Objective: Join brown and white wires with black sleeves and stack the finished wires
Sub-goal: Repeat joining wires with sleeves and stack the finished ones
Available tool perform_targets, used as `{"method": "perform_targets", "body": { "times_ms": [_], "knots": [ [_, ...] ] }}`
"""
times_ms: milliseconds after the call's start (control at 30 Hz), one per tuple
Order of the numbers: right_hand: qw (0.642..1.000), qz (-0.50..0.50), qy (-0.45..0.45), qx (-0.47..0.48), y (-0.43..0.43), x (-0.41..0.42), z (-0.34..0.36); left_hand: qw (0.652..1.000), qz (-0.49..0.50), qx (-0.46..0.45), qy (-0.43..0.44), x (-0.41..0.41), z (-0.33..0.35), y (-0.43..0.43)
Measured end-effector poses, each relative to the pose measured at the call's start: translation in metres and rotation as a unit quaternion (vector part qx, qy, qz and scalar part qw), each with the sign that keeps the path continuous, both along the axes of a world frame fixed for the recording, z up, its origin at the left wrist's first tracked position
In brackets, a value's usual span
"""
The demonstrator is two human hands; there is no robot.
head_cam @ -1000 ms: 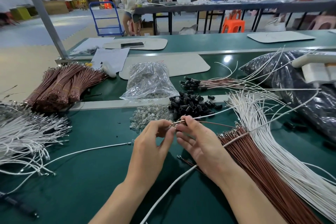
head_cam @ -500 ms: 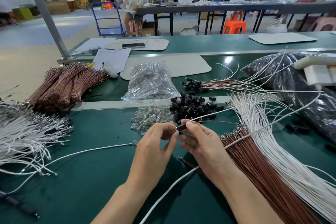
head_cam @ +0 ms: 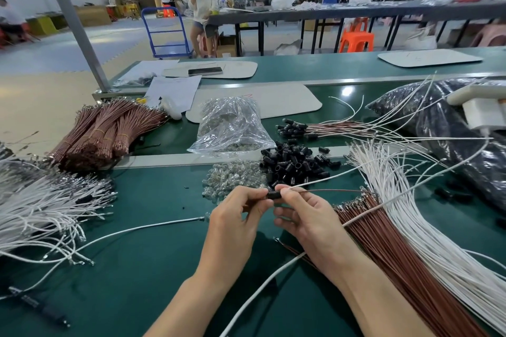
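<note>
Evidently mid-join. Left hand [head_cam: 235, 223] and right hand [head_cam: 310, 217] were close together, just on the near side of the sleeve heap [head_cam: 297, 163], and both were clamped. Left fingertips pinched a black sleeve [head_cam: 273, 195]. Right thumb and forefinger pinched a white wire [head_cam: 328, 176] and a brown wire [head_cam: 335, 190] where they met the sleeve's right end. The sleeve hid the wire ends, so I could not tell whether they were fully seated.

Done, judging by the layout: a modest stack of finished wires [head_cam: 323, 128] lay beyond the sleeve heap. Their sleeved ends were gathered and pointed left, with the tails fanning right. They were too crowded to count.

Left to do: a great deal.
- Right of the sleeve heap, loose brown wires [head_cam: 397, 254] and loose white wires [head_cam: 427, 227] lay in thick fans on the bench [head_cam: 137, 268], far outnumbering the finished stack.
- Well left of the sleeve heap sat banded brown bundles [head_cam: 104, 134] and a tangle of white wires [head_cam: 41, 208], apparently reserve stock.
- Touching the heap's left edge was a pile of small clear parts [head_cam: 232, 178], with a clear bag [head_cam: 232, 128] beyond it.

Estimate: early in the run. The piece in hand needed its seating confirmed before going to the stack.
</note>
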State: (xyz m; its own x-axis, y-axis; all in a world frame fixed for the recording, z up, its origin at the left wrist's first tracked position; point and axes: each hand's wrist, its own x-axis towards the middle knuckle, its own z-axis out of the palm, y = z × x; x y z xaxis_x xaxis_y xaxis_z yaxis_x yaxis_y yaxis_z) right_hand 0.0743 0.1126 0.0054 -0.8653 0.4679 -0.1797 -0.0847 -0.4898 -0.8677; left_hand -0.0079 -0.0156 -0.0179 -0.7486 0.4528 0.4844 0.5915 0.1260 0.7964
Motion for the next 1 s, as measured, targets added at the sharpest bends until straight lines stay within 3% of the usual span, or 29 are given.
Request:
{"method": "perform_targets", "body": {
  "times_ms": [167, 433, 1000],
  "knots": [
    [0.998, -0.057, 0.035, 0.019, 0.000, -0.001, -0.005, 0.999, 0.007, -0.036, 0.008, 0.002, 0.003, 0.000],
    [0.996, -0.048, 0.055, 0.046, -0.006, -0.004, -0.009, 0.977, 0.038, -0.206, 0.039, 0.003, 0.009, 0.000],
    [0.998, -0.023, 0.036, 0.049, -0.010, -0.003, -0.005, 0.977, 0.035, -0.207, -0.030, 0.001, 0.004, 0.001]
  ]
}}
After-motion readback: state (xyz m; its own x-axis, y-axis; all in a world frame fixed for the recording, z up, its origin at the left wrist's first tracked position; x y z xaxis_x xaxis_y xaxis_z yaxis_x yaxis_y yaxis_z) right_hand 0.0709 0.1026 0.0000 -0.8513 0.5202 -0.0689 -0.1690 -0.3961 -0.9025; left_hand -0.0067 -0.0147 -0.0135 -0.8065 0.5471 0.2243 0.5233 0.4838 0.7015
